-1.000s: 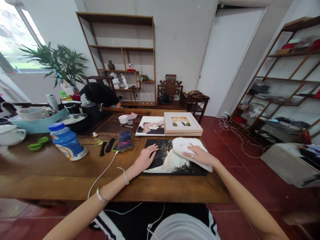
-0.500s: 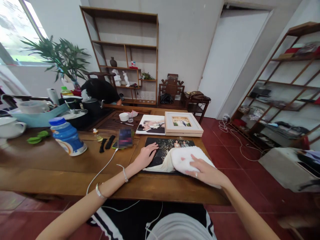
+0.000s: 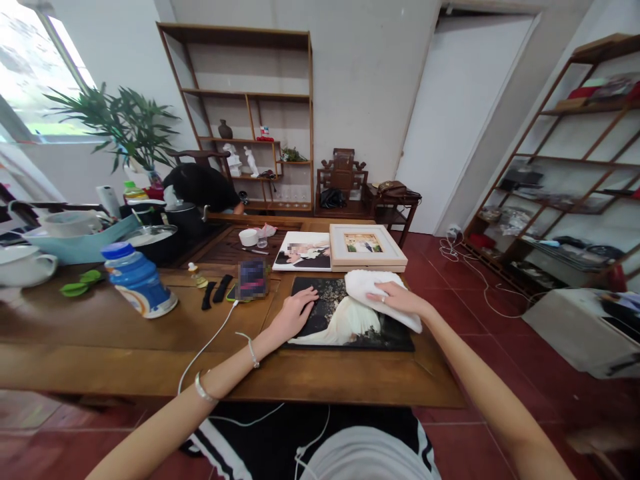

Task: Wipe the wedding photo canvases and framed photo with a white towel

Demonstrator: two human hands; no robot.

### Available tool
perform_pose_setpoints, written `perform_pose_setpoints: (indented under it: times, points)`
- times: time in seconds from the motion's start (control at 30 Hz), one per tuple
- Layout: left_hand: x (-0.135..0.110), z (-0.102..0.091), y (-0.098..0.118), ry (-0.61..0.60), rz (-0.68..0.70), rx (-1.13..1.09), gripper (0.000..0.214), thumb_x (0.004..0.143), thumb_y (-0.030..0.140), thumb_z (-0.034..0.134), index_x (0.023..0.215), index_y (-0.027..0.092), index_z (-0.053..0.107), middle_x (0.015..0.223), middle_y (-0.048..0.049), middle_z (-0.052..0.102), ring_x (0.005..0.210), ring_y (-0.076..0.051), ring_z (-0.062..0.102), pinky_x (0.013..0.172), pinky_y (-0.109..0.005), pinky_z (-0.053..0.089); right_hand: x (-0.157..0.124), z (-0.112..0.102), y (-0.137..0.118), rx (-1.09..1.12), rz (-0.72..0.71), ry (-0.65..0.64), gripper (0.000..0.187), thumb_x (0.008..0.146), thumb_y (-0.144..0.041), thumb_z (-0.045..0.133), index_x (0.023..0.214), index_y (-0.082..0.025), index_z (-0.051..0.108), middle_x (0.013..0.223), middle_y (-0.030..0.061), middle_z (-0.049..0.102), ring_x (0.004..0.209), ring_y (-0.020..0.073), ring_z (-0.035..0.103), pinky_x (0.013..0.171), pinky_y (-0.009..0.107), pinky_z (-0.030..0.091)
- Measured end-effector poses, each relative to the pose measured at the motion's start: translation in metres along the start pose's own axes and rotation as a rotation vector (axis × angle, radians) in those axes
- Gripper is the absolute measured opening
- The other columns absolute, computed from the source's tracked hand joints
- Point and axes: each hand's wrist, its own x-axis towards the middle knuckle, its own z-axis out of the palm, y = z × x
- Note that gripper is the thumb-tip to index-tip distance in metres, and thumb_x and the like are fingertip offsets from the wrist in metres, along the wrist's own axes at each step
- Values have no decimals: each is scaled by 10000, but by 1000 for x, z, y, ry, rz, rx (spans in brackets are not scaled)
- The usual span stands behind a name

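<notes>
A dark wedding photo panel (image 3: 333, 323) lies flat near the front edge of the wooden table. My left hand (image 3: 296, 312) rests on its left side with the fingers stretched out, holding nothing. On the upper right of the panel, my right hand (image 3: 397, 298) grips a fluffy white cloth (image 3: 360, 287) and presses it down. The cloth hides the couple's upper part in the picture and hangs past the panel's right edge. Behind the panel are a white-edged photo print (image 3: 305, 257) and a stack of light wooden picture frames (image 3: 395, 252).
To the left are a charging phone (image 3: 253, 279), black straps (image 3: 221, 289), a small dropper bottle (image 3: 197, 275) and a blue-capped bottle (image 3: 137, 280). A white cup (image 3: 249, 237) sits farther back. Across the table, a person in black (image 3: 200, 187) bends down.
My right hand has moved the white cloth away from me, up to the panel's top right, uncovering the lower right part. My left hand stays in place on the panel.
</notes>
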Motion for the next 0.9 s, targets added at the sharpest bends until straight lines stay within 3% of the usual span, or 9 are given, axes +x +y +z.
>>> perform_pose_setpoints:
  times: [0.1,0.2,0.37,0.53,0.67,0.9]
  points:
    - [0,-1,0,4,-1,-6,269,880,179,419,1037,174,638,1155,-96,631,1174,-219,516,974,-434,431,8,9,3,0,6,114,427,861,-567,375,785,-196,573,938,86,642,1030,297,532,894,386,370]
    - [0,-1,-1,8,11,-15,271,878,180,421,1042,178,637,1159,-92,629,1172,-219,518,974,-439,432,-6,21,-5,-2,-11,129,407,866,-547,388,760,-201,573,944,99,646,1215,313,411,947,376,334]
    - [0,1,-1,20,24,-33,265,873,174,432,1042,182,637,1154,-90,633,1170,-216,520,975,-437,432,-65,25,-38,-5,-17,-46,425,859,-575,391,847,-206,602,1035,106,626,1261,311,356,952,387,331]
    - [-1,0,1,19,2,-44,258,875,174,436,1038,177,635,1166,-101,624,1179,-223,511,973,-442,428,-104,9,-67,4,-54,-302,390,855,-551,428,833,-210,616,941,90,630,1181,302,438,937,377,350]
    - [-1,0,1,7,1,-36,258,879,177,432,1038,171,636,1163,-106,625,1179,-224,511,972,-445,426,-87,7,-62,-17,-72,-270,420,860,-561,405,806,-196,604,878,77,619,952,259,544,848,350,399]
    - [-1,1,-2,5,21,-25,260,883,184,427,1047,182,630,1169,-94,624,1182,-218,509,976,-441,424,-12,17,-21,-85,-57,30,435,877,-550,372,706,-188,541,807,72,622,806,232,561,776,356,424]
